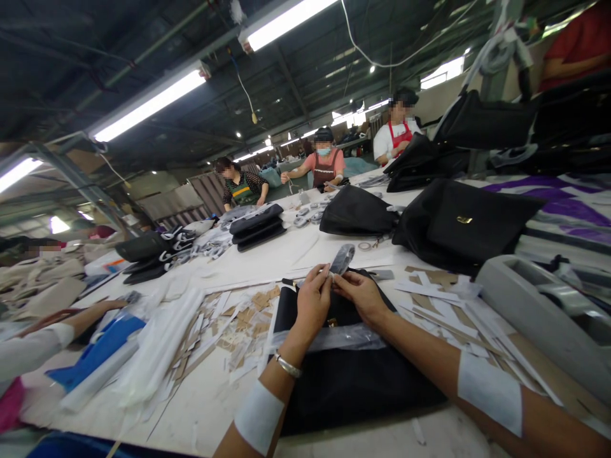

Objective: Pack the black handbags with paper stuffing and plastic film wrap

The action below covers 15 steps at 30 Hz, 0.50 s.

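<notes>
A black bag (353, 381) lies on the table right in front of me. A strip of clear plastic film (329, 341) crosses it, just below a small gold clasp (333, 322). Above the bag's upper edge stands a looped grey strap (344, 256) that looks wrapped in plastic. My left hand (312, 302) pinches the lower end of this strap from the left, fingers closed. From the right, my right hand (361, 296) is closed on the same end, its fingertips almost touching the left ones. What exactly lies between the fingertips is hidden.
Paper and card scraps (248, 318) lie left of the bag, with rolls of clear plastic (167, 343) beyond. A grey tape dispenser (539, 312) stands at right. More black bags (463, 219) sit behind. A co-worker's arm (90, 318) reaches in from the left; several people work across the table.
</notes>
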Motion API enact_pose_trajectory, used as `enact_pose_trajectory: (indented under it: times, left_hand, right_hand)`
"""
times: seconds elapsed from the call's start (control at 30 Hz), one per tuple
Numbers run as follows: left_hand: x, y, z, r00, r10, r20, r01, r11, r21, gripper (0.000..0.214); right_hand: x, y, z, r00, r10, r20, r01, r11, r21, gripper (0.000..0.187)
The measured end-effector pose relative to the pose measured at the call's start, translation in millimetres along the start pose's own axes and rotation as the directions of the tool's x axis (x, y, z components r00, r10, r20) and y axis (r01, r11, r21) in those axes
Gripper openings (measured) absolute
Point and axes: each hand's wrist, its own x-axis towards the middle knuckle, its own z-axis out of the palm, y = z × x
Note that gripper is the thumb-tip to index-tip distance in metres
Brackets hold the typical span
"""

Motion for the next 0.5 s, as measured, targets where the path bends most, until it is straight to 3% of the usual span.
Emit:
enact_pose_trajectory:
  times: [0.13, 0.37, 0.5]
  left_hand:
    - [-1.4, -3.4, 5.6, 0.995, 0.032, -0.09, -0.024, 0.996, 0.082, 0.024]
    - [-1.8, -4.1, 5.0, 0.986, -0.134, -0.102, 0.12, 0.985, -0.127, 0.017]
    - [-0.4, -1.9, 4.7, 0.98, -0.142, -0.141, 0.128, 0.986, -0.105, 0.013]
  right_hand:
    - [1.6, 1.5, -0.4, 1.0, -0.025, -0.006, 0.024, 0.998, -0.049, 0.039]
    - [3.7, 3.5, -1.6, 0.998, -0.055, -0.03, 0.051, 0.992, -0.118, 0.041]
    - [3.5, 4.2, -1.6, 0.998, -0.06, -0.036, 0.055, 0.989, -0.137, 0.04]
